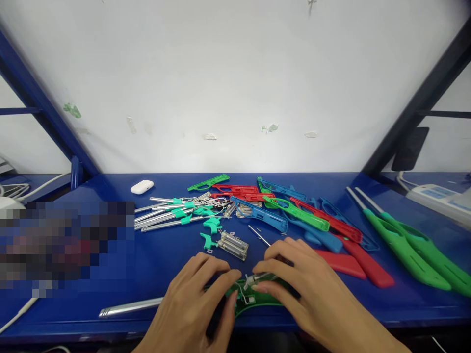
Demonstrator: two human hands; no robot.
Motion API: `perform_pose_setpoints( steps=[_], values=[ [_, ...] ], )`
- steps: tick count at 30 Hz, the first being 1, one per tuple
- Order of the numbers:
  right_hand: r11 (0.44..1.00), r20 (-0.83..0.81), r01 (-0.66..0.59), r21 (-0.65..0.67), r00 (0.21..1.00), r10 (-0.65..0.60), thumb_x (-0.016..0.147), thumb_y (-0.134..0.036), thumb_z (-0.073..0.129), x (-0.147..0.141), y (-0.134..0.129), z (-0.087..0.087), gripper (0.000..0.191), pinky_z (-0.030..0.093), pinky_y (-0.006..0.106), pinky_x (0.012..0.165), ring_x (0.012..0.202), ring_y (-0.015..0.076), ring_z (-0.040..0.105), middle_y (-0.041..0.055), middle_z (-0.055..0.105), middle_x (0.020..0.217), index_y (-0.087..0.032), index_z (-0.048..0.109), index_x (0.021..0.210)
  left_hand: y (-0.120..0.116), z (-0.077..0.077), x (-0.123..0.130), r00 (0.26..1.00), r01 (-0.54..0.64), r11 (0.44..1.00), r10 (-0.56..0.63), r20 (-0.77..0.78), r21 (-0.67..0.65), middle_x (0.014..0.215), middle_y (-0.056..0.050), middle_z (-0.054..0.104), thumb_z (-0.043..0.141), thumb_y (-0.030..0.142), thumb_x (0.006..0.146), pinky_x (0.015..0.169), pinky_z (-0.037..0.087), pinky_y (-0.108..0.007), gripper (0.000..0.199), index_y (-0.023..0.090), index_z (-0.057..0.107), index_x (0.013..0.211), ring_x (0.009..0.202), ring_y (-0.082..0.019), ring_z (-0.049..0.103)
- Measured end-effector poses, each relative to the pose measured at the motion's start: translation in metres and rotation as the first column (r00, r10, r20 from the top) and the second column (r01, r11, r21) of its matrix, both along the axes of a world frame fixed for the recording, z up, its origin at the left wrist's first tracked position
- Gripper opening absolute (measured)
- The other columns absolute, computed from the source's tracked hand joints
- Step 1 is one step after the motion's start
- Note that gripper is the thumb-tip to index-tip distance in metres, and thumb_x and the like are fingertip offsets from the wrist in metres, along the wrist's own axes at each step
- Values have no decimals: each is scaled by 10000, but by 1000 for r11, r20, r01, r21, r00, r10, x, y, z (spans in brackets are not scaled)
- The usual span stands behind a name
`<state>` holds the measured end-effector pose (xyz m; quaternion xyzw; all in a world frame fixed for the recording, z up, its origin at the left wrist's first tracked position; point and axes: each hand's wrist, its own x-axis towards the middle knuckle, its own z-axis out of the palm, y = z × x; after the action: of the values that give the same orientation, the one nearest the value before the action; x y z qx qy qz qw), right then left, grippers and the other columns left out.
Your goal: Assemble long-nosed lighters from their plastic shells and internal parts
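Note:
At the front edge of the blue table lies a green lighter shell half (257, 306), open side up, with a white wire and small parts inside. A metal tube (130, 307) sticks out to its left. My left hand (200, 299) is closed over the shell's left part, thumb and fingers on it; part of what it grips is hidden. My right hand (294, 284) pinches a clear fuel tank (262, 278) just above the shell. Beyond my hands lie two more clear tanks (233, 245) and teal triggers (208, 240).
Metal tubes with teal parts (165, 215) lie behind left. Blue (261, 214), red (346, 225) and green (298, 212) shells spread behind right. Two green lighters (408, 250) rest at the right. A white case (142, 187) sits back left, and a power strip (441, 198) far right.

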<state>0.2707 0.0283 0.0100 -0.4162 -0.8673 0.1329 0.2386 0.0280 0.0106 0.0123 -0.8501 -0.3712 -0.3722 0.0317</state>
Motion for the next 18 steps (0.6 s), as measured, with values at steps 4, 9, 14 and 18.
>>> perform_pose_setpoints(
  steps=[4,9,14,18],
  values=[
    [1000,29,-2,-2,1000,2,1099,-405,522,0,-5,0,148,404,460,1016,1047,197,624,-38,649,1122,-405,652,1170,0,-3,-1,999,-9,1000,8,-32,-21,996,-53,716,618,131,931,775,613,-359,222,200,672,1135,886,-202,641],
    [997,92,35,64,995,-41,1098,-367,525,-1,-10,0,184,451,407,898,967,190,626,-23,657,1073,-405,664,1212,-2,0,-3,997,60,997,-61,-44,-41,1014,-69,710,594,81,948,774,606,-354,276,193,668,1189,886,-199,641],
    [987,199,-20,159,980,-12,1053,-191,589,1,-9,-4,276,476,330,769,890,180,640,-4,676,1036,-370,666,1248,-2,5,-3,993,103,991,-107,-43,-81,1007,-57,709,580,78,975,784,592,-327,231,200,687,1139,890,-183,626],
    [978,182,-42,204,983,5,1031,-152,582,3,-8,-7,253,492,296,744,832,152,647,1,680,1009,-334,705,1158,1,2,-1,992,129,989,-129,3,-79,981,-45,710,596,71,971,796,580,-330,193,197,694,1080,882,-177,615]
  ],
)
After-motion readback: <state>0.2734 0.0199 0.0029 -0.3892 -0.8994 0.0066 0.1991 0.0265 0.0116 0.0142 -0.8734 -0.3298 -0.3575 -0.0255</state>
